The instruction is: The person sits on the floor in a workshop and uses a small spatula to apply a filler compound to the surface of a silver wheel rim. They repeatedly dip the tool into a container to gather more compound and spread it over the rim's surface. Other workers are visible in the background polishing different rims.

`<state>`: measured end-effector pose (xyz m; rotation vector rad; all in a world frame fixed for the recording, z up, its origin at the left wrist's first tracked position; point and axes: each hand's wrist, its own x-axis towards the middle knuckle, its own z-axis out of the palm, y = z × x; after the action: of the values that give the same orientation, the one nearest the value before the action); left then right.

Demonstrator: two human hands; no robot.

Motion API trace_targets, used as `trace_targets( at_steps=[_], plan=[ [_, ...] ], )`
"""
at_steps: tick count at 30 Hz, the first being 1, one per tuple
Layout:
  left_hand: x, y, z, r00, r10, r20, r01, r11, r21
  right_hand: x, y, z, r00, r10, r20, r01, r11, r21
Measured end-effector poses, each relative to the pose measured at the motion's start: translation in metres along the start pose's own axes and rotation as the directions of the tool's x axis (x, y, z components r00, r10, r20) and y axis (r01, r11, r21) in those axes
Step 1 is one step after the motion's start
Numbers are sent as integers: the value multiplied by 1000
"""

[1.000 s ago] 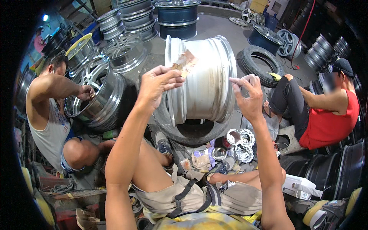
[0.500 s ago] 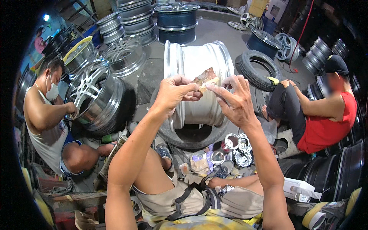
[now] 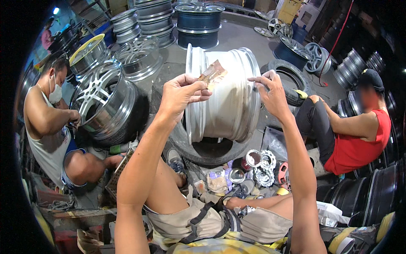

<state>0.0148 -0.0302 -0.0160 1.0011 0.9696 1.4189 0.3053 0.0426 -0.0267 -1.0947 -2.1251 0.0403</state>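
My left hand (image 3: 179, 94) is raised and pinches a small worn brown piece of sandpaper (image 3: 213, 73) between thumb and fingers. My right hand (image 3: 270, 91) is lifted beside it, fingers bent, tips resting on the rim edge of a white alloy wheel (image 3: 224, 99). That wheel stands upright inside a black tyre (image 3: 211, 148) lying flat in front of my knees. The sandpaper hovers in front of the wheel's barrel.
A masked person (image 3: 48, 127) at left works on a silver wheel (image 3: 103, 103). A person in a red shirt (image 3: 359, 135) sits at right by a tyre (image 3: 292, 78). Cans and metal discs (image 3: 258, 167) lie by my legs. Stacked wheels (image 3: 198, 23) stand behind.
My hands came together near the sandpaper half a second ago, then parted. The right hand moved right onto the wheel's rim; the left still holds the sandpaper.
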Motion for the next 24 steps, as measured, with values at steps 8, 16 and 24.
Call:
trace_targets(
  at_steps=[8, 16, 24],
  plan=[
    [-2, 2, -7, 1000, -2, 2, 2, 1000, 16, 0, 9, 12, 999, -7, 37, 10, 996, -86],
    [-4, 2, -12, 1000, 5, 13, -5, 999, 44, -37, -3, 13, 998, -54, 19, 55, 994, -98],
    [-3, 1, -8, 1000, -6, 22, 5, 999, 43, 0, -1, 8, 999, -40, -30, 36, 993, -110]
  ],
)
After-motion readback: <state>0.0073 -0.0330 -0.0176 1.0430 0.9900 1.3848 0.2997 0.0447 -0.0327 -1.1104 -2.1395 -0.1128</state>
